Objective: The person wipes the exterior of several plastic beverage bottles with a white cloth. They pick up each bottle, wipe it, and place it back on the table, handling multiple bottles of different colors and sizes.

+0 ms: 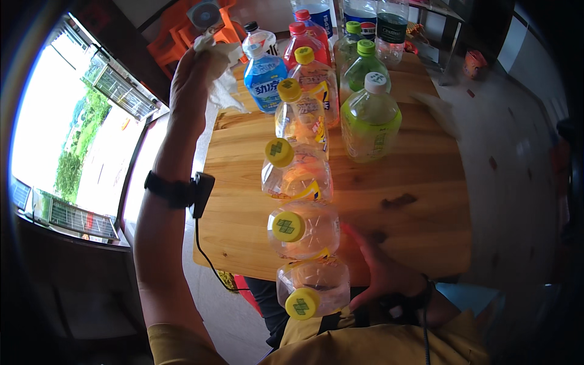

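Note:
My left hand (200,66) is raised beyond the table's far left corner, closed on a crumpled white cloth or tissue (224,84) that hangs down. Low at the right, my right hand (381,269) has its thumb and fingers spread beside the nearest clear plastic bottles; whether it touches them I cannot tell. A row of clear bottles with yellow caps runs away from me, the nearest one (315,292) at the table's near edge, another (305,228) just behind. Farther off stand a blue-labelled bottle (266,82), red-capped bottles (308,43) and a green-yellow bottle with a white cap (370,121).
The wooden table (410,173) carries all these bottles, with large clear ones (391,29) at its far edge. Orange plastic chairs (171,39) stand beyond the far left corner. A black cable (205,255) hangs from the device on my left wrist. Bright open doors are at the left.

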Motion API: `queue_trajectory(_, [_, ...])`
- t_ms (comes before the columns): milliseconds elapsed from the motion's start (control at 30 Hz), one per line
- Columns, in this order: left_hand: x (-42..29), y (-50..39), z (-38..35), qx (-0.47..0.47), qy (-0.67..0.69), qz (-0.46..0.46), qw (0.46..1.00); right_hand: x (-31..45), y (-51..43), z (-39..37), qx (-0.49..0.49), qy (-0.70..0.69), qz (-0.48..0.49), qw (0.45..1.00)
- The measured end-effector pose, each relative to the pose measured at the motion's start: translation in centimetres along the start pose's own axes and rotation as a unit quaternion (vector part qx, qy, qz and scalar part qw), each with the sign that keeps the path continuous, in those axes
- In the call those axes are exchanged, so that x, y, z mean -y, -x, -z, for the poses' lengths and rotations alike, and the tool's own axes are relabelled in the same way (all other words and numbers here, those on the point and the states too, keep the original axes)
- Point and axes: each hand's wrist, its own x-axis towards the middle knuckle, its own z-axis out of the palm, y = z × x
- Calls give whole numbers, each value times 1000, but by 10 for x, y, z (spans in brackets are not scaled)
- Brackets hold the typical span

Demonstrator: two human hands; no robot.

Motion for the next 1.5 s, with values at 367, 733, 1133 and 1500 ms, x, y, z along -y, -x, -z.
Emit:
queue_trajectory(367, [69, -64, -44, 62, -451, -160, 876, -5, -2, -3, -25, 39, 39, 998])
queue_trajectory(733, [76, -65, -49, 64, -448, -98, 887, -7, 0, -8, -36, 69, 49, 996])
queue_trajectory(1133, [20, 29, 82, -139, -261, -12, 955, -6, 3, -10, -34, 87, 48, 994])
queue_trajectory(1500, [-91, 278, 188, -363, -58, 62, 928, -4, 10, -25, -78, -67, -40, 994])
